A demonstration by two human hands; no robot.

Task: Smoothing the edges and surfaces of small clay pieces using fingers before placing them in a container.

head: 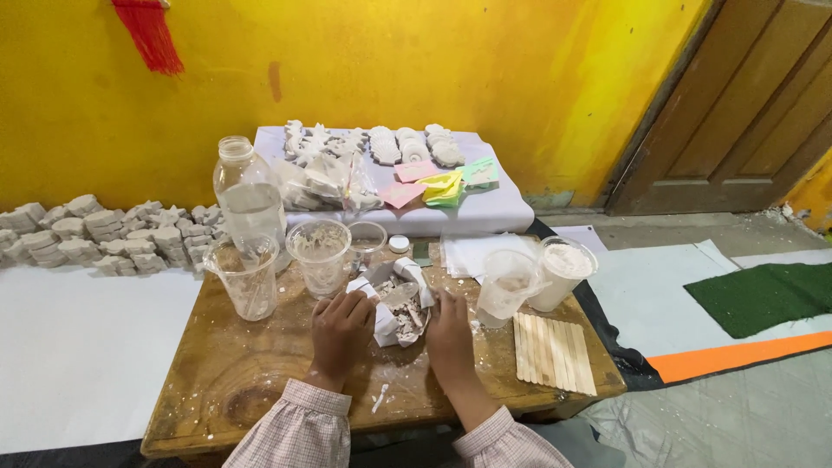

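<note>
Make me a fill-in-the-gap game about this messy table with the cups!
1. Both hands, the left hand and the right hand, rest on a crumpled white ____ full of plaster bits.
2. The wall behind the table is painted ____.
3. The wooden sticks lie in a flat row to the ____ of the hands.
4. The tall clear bottle has no ____ on top.

Missing words: bag; yellow; right; cap

A yellow wall (416, 61) faces me, a brown wooden door (745, 104) far right, grey floor (745, 416) near right.
</note>
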